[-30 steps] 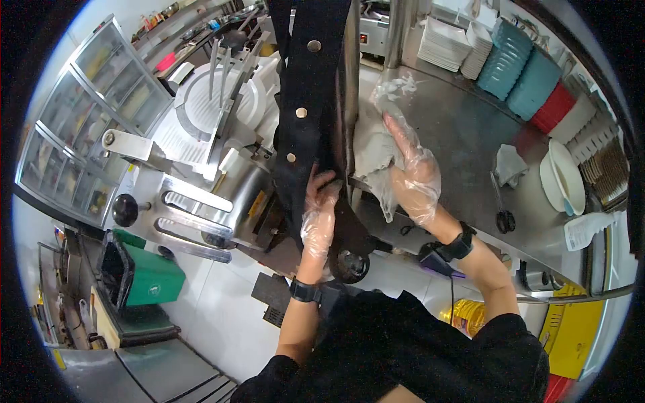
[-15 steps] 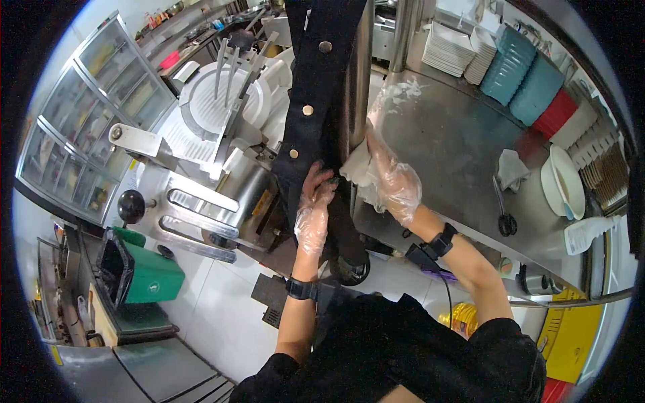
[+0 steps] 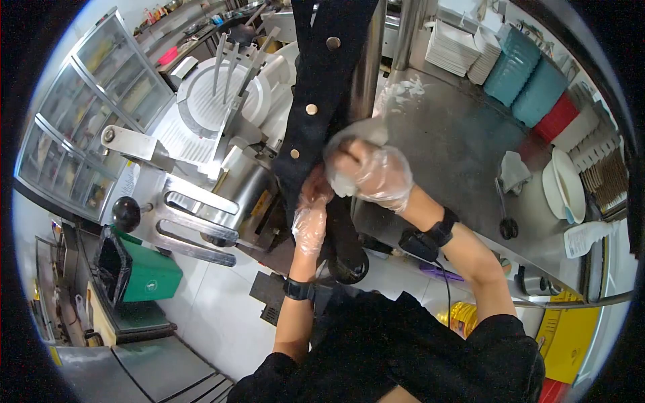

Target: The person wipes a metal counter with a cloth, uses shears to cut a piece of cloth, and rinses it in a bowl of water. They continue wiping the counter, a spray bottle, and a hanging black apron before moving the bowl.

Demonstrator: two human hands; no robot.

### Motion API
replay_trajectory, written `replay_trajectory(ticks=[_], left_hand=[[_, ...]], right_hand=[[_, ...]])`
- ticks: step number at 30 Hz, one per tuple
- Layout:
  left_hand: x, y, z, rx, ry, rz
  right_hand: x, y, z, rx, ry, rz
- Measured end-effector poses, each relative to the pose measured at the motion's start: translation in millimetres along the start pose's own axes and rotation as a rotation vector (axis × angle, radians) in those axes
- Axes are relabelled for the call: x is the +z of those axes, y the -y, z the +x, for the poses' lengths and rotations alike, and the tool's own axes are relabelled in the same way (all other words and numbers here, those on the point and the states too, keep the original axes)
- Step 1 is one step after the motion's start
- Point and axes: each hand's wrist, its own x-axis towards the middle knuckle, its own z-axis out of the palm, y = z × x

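Both of my hands wear clear plastic gloves. My right hand (image 3: 373, 176) is closed round a whitish cloth (image 3: 344, 183), blurred by motion, in front of a dark garment with round metal buttons (image 3: 316, 74). Close beside it, my left hand (image 3: 313, 211) lies against the lower part of that dark garment; its fingers are partly behind the right hand and the cloth, so their pose is hidden. White scraps (image 3: 408, 88) lie on the steel table (image 3: 443, 154) to the right.
A metal slicer (image 3: 222, 101) with a black knob (image 3: 127, 213) stands at the left. On the table are stacked white trays (image 3: 451, 48), teal trays (image 3: 514, 67), scissors (image 3: 507, 227), a white basin (image 3: 563, 187) and a spray bottle (image 3: 586, 238). A green bin (image 3: 153, 272) stands lower left.
My right hand has moved left with the cloth, from the table's edge to in front of the dark garment and next to my left hand. My left hand has barely moved.
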Motion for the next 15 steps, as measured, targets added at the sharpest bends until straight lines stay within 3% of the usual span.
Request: replay_trajectory(ticks=[2, 6, 8, 11, 13, 15], left_hand=[[2, -8, -2, 0.015, 0.025, -0.029], [-2, -8, 0, 0.050, 0.054, -0.026], [-3, -8, -4, 0.057, 0.055, -0.030], [-1, -6, -2, 0.048, 0.046, -0.046], [-2, 0, -3, 0.016, 0.039, -0.045], [-3, 6, 2, 0.034, 0.104, -0.040]], right_hand=[[15, 5, -14, -0.017, 0.197, 0.008], [31, 11, -38, -0.004, 0.348, 0.057], [29, 5, -38, -0.086, 0.200, -0.011], [-4, -5, -20, -0.082, 0.214, -0.313], [-25, -13, 7, -0.135, -0.024, -0.292], [-47, -21, 34, -0.176, -0.134, -0.304]])
